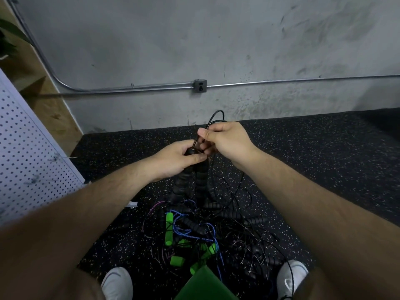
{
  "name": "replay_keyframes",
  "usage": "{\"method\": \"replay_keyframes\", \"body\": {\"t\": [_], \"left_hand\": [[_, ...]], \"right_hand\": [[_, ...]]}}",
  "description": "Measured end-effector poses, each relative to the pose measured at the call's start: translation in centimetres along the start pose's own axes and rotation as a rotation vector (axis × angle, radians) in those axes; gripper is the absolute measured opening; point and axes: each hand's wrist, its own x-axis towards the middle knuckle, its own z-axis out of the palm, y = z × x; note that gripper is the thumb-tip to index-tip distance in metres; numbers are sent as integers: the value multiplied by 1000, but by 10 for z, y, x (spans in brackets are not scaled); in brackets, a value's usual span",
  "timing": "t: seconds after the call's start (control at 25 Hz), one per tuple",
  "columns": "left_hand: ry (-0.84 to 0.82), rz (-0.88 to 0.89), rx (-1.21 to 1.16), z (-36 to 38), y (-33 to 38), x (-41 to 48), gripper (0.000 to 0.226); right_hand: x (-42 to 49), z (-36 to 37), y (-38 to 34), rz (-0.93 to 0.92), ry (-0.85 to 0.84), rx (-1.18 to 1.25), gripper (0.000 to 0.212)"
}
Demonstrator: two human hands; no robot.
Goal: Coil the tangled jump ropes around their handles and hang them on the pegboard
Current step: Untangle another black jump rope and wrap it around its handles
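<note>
Left hand point(173, 158) gripping black handles point(198, 180), right hand point(225, 140) pinching black rope point(214, 119) above them

Two forearms, bare right up to the frame's edge, fine dark hair showing along both. The left hand point(173, 161) and right hand point(225, 139) are bare as well. Down below, white footwear: the left shoe point(118, 282) smooth-toed, the right shoe point(291, 276) showing faint seam lines.
</note>
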Motion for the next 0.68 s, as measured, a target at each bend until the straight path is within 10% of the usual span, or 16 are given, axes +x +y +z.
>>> {"method": "replay_keyframes", "body": {"t": [0.28,0.4,0.56,0.68], "left_hand": [[101,-57,52,-3,-7,2,21],[212,-105,29,-6,-6,4,15],[425,-197,-248,-5,-5,9,11],[439,-271,-541,3,-4,11,20]], "right_hand": [[4,4,-6,128,133,259,29],[7,6,-3,108,177,-178,47],[-20,22,10,152,-183,-744,99],[-26,36,28,91,-242,-910,97]]}}
